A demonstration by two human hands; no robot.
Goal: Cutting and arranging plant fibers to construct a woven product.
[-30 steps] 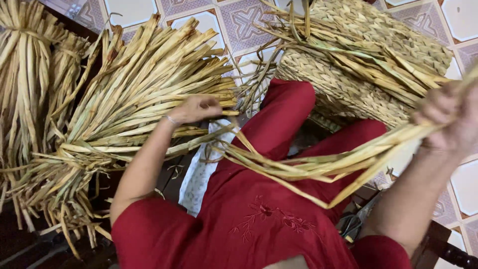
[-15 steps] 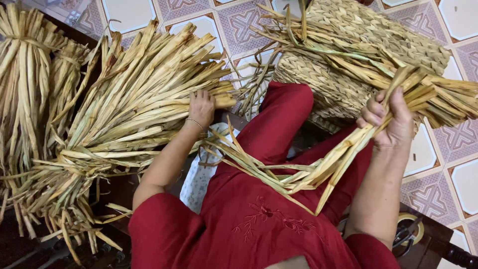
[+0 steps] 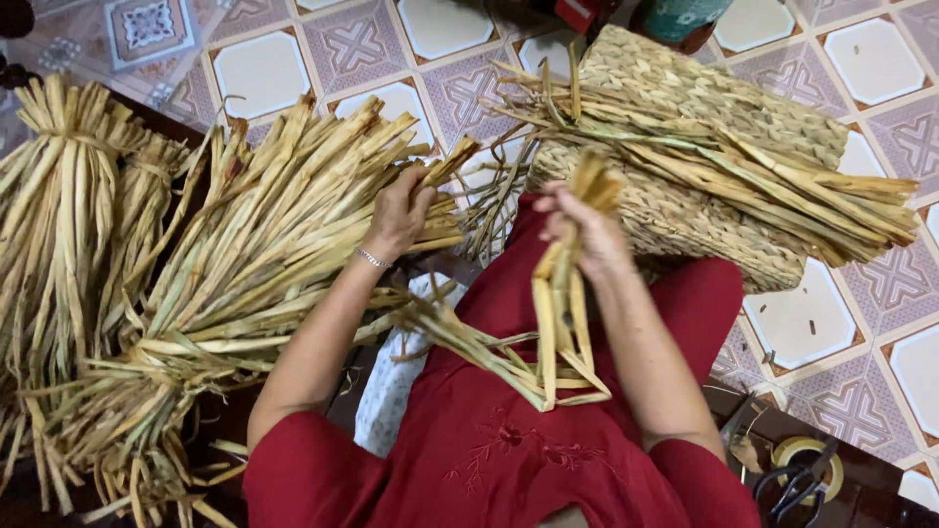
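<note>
Nearest the camera, a red embroidered garment (image 3: 509, 460) covers the person's lap, with scissors (image 3: 797, 484) and a tape roll (image 3: 804, 452) at the lower right. Over the lap, the right hand (image 3: 587, 230) is clenched around a small bunch of dried leaf strips (image 3: 558, 323): flat, stiff, straw-coloured ribbons. Their long axis runs nearly upright in view, cut tips poking above the fist, loose ends fanning down toward the body. The left hand (image 3: 399, 217) rests with its fingers curled onto a large fanned bundle of strips (image 3: 254, 264), which slants from lower left to upper right. Beyond lies a coarse woven basket (image 3: 704, 127) draped with more strips on the patterned tile floor (image 3: 264, 68).
</note>
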